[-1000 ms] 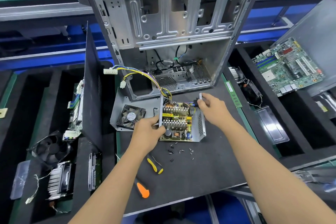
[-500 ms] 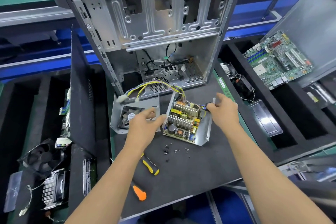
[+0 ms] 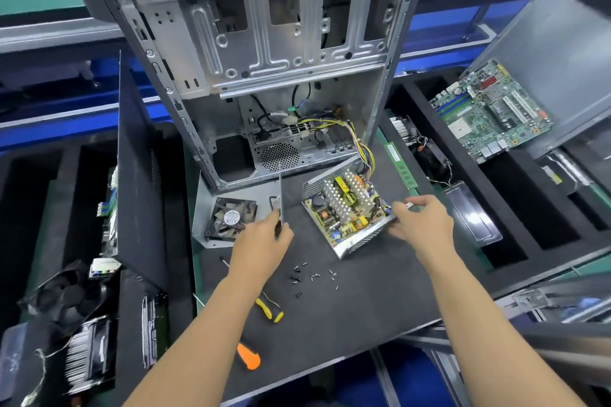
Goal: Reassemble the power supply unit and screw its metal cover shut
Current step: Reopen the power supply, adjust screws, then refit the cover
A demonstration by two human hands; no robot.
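The power supply unit (image 3: pixel 347 211) sits open on the dark worktop (image 3: pixel 363 301), just in front of the upright computer case (image 3: pixel 264 69) and turned at an angle. Its circuit board, with silver heatsinks and yellow parts, faces up inside a perforated metal tray. A bundle of yellow, black and purple wires (image 3: pixel 365 155) runs from its far corner up toward the case. The right hand (image 3: pixel 420 225) has its grip on the unit's near right corner, fingers curled under and against the tray edge, with a small white piece pinched at the fingertips; what that piece is cannot be told. To the left, well apart from the tray, lies the metal cover (image 3: pixel 211 208) with its black fan (image 3: pixel 233 218) mounted inside. One wall of the cover stands upright as a thin edge, and the left hand (image 3: pixel 264 241) grips it near the bottom, thumb and fingers closed around the sheet. In front of the unit a scatter of small dark screws (image 3: pixel 310 277) lies between the two forearms. Nearer the person are a yellow-handled tool (image 3: pixel 269 309) and an orange-handled one (image 3: pixel 248 356). A green motherboard (image 3: pixel 489 112) rests on a grey panel at the far right.
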